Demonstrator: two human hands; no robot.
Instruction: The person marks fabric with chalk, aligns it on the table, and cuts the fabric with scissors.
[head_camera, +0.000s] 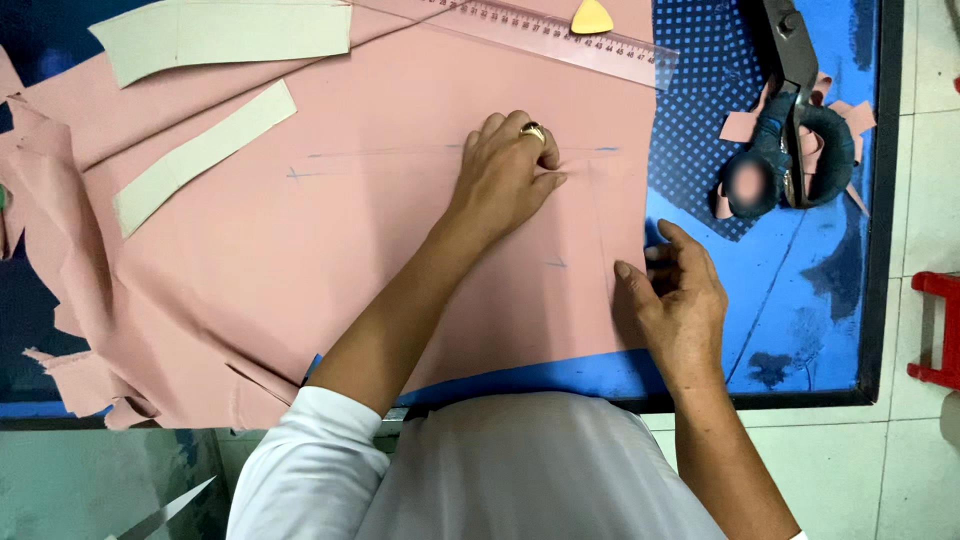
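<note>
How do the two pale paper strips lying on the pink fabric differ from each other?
The upper paper strip is wider and lies almost level along the top edge of the picture. The lower paper strip is narrower and runs diagonally across the pink fabric. Both are pale, flat and far from either hand.

Bright, even overhead light, soft shadows, sharp focus, slight wide-angle edge distortion.
</note>
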